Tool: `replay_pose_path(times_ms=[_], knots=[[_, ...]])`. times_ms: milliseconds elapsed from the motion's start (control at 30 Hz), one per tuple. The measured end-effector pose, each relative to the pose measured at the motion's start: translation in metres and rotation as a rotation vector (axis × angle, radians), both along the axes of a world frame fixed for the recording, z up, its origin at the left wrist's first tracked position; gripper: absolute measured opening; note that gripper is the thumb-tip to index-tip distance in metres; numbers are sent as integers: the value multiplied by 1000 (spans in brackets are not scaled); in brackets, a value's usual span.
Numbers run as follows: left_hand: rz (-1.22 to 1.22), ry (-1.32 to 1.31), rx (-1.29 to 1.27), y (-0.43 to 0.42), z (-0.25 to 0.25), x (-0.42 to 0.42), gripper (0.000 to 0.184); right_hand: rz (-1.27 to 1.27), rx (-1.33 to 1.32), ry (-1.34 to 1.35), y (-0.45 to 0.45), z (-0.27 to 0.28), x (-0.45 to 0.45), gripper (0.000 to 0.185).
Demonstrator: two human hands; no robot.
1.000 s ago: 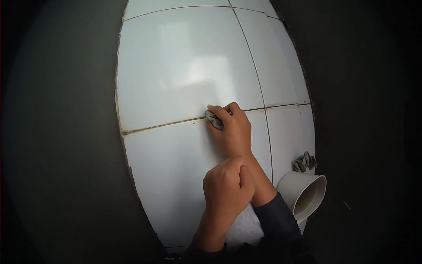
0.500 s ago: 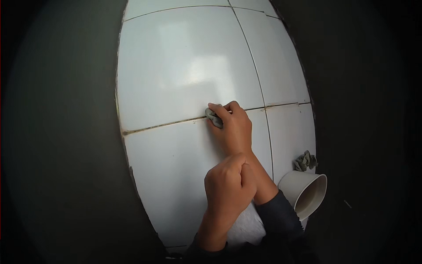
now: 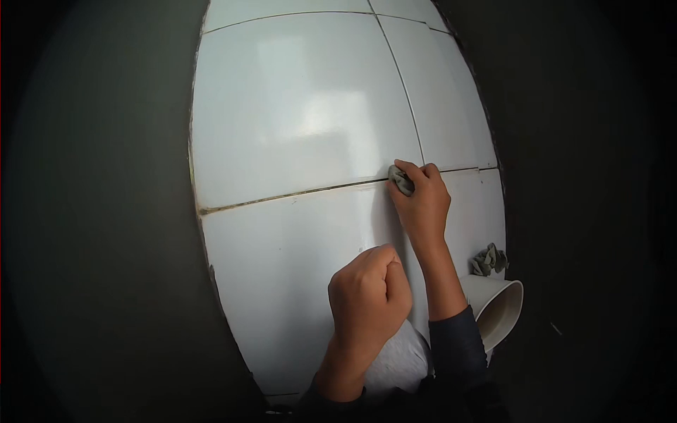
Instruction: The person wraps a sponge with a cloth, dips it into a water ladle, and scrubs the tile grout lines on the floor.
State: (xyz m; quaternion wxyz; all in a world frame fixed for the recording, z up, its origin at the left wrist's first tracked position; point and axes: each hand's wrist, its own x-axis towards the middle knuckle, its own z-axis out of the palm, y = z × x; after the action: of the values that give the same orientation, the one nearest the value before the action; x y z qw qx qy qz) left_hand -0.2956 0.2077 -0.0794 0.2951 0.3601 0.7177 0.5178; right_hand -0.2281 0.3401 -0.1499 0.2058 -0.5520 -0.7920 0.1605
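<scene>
Head view, right hand (image 3: 427,203): a crumpled grey cloth (image 3: 400,181) is gripped between thumb and fingers.
Held cloth: located at the dark joint (image 3: 331,188) between white tiles (image 3: 282,127).
Left hand (image 3: 369,292): fingers are curled into a fist; whether anything is enclosed cannot be told.
Second cloth (image 3: 489,260): positioned just beside a white container (image 3: 479,287).

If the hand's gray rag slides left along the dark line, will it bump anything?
Nothing visible is in its way. The right hand holds the gray rag, and the dark line left of it looks bare. The left hand is nearer the person, off that line; the white tub is away to the right.
</scene>
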Motion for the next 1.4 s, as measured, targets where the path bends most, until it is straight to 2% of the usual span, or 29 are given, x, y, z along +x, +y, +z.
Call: replay_pose_path(times_ms=[167, 233, 433, 500, 633, 700, 800, 900, 933, 1033, 1100, 1200, 1300, 1367, 1400], knots=[[-15, 23, 28, 1, -3, 0, 13, 321, -159, 61, -38, -5, -64, 34], [-3, 35, 11, 1, -2, -4, 13, 384, -111, 1, -45, 0, -76, 32], [15, 1, -6, 2, 0, -2, 20, 12, -163, 83, -6, 0, -11, 32], [11, 1, -12, 1, -1, 0, 20, -23, -143, 99, -5, 0, -9, 33], [-20, 26, 17, 2, -6, 3, 15, 224, 2, -32, -30, -3, -51, 35], [4, 26, 29, 1, -7, 2, 15, 302, -32, -46, -38, -3, -67, 35], [8, 11, 10, -1, -5, -1, 15, 252, -155, 65, -31, -1, -52, 33], [-27, 33, -34, 0, -1, -4, 14, 65, -57, 61, -11, -3, -13, 31], [-8, 25, -14, 1, -1, -3, 17, -20, -96, 79, -2, -3, -1, 31], [-2, 5, 5, 1, -2, 1, 20, -111, -56, 40, 15, -1, 20, 32], [-67, 3, -35, 1, 0, 1, 14, -109, -44, -7, 8, 0, 8, 33], [-16, 11, 31, 2, -4, 6, 13, 122, -63, 66, -22, -4, -34, 32], [-19, -30, -13, -1, -6, 2, 14, 264, -67, -17, -39, -1, -63, 33], [-58, 27, -35, -1, -6, -2, 15, 215, -175, 64, -31, 0, -48, 34], [-56, 22, -43, 0, -4, -2, 16, 147, -143, 78, -24, -2, -35, 33]])
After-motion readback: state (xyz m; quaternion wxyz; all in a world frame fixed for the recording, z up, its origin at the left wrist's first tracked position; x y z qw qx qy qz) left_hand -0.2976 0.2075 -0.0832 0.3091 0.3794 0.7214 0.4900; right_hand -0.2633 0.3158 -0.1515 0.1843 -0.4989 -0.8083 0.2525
